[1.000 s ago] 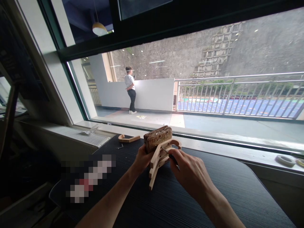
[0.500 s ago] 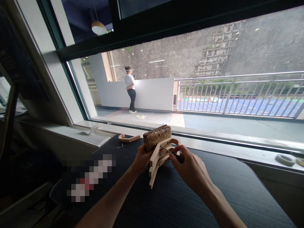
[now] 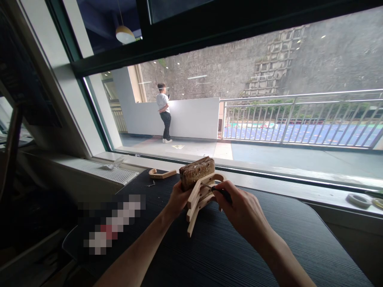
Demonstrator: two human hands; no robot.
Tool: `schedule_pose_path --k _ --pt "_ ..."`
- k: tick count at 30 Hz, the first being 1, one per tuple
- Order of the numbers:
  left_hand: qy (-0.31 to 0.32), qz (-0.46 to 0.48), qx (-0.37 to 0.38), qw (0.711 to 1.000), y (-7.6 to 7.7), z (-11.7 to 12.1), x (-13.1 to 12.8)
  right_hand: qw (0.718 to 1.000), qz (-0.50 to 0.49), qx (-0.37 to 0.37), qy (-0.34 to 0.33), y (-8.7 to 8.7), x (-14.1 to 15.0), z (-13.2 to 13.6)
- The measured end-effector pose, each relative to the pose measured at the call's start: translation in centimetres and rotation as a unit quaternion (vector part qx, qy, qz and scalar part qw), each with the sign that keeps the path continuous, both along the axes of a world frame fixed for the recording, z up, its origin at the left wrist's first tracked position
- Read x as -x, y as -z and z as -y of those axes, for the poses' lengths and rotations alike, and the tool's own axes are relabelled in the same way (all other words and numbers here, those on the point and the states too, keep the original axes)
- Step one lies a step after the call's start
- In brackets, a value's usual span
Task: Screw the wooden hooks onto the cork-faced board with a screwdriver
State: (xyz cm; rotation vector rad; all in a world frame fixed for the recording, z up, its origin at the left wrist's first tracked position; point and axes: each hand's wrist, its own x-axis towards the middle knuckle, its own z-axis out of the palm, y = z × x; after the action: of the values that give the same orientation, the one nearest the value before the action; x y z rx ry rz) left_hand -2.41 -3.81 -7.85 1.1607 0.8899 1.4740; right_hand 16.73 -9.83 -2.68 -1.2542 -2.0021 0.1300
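My left hand (image 3: pixel 178 198) is closed around the lower left of a rough brown wooden block (image 3: pixel 197 172), tilted above the table. Several pale, curved wooden hooks (image 3: pixel 196 194) lie against the block's near side, their straight ends pointing down toward me. In my right hand (image 3: pixel 239 200) is a screwdriver (image 3: pixel 223 194) with a dark handle. Its thin shaft points up and left, and the tip meets the uppermost hook. Fingers of my left hand behind the block are hidden.
A loose wooden hook (image 3: pixel 162 174) lies at the back of the black table (image 3: pixel 269 235), with a few small screws (image 3: pixel 151 183) before it. Rolls of tape (image 3: pixel 359 200) sit on the sill at right. Beyond the window stands a person (image 3: pixel 163 111).
My right hand has turned slightly around the screwdriver handle, its fingers now more over it. The block and hooks have shifted a touch left.
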Motion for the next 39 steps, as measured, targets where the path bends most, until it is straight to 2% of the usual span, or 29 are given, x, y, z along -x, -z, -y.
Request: schedule_pose_path --k 4,6,11,17,20,23,27,29,32,35,39 --pt "0.002 -0.001 0.001 1.0 0.1 -0.1 0.0 0.982 -0.159 0.098 -0.001 0.5 -0.2 -1.1" --pt "0.002 -0.003 0.001 1.0 0.2 -0.2 0.1 0.973 -0.198 0.12 0.002 0.7 -0.2 -1.5" --pt "-0.001 -0.001 0.0 1.0 0.4 -0.4 0.3 0.99 -0.072 0.096 0.07 0.7 0.3 -0.8" --pt "-0.003 0.005 0.0 1.0 0.4 -0.3 0.1 0.999 0.02 -0.019 0.021 0.3 0.8 0.3" --pt "-0.005 0.006 0.001 1.0 0.4 -0.3 0.0 0.999 0.033 -0.019 0.018 0.4 0.8 0.2" --pt "-0.005 0.004 0.001 1.0 0.4 -0.3 0.1 0.997 -0.055 0.046 0.016 0.7 0.5 -0.4" --pt "-0.006 -0.004 -0.001 1.0 0.5 -0.4 0.2 0.964 -0.222 0.147 -0.018 1.1 0.0 -1.6" --pt "-0.007 -0.009 -0.002 1.0 0.6 -0.4 0.3 0.956 -0.239 0.169 -0.02 1.3 0.0 -1.8" --pt "-0.007 -0.015 -0.003 1.0 0.7 -0.5 0.5 0.977 -0.158 0.139 0.025 1.1 0.3 -1.3" --pt "-0.007 -0.016 -0.002 1.0 0.6 -0.4 0.3 0.995 -0.044 0.066 0.068 0.5 0.9 0.0" --pt "-0.002 -0.017 -0.003 1.0 0.2 -0.2 0.1 0.998 0.044 -0.039 0.037 -0.1 1.3 1.0"
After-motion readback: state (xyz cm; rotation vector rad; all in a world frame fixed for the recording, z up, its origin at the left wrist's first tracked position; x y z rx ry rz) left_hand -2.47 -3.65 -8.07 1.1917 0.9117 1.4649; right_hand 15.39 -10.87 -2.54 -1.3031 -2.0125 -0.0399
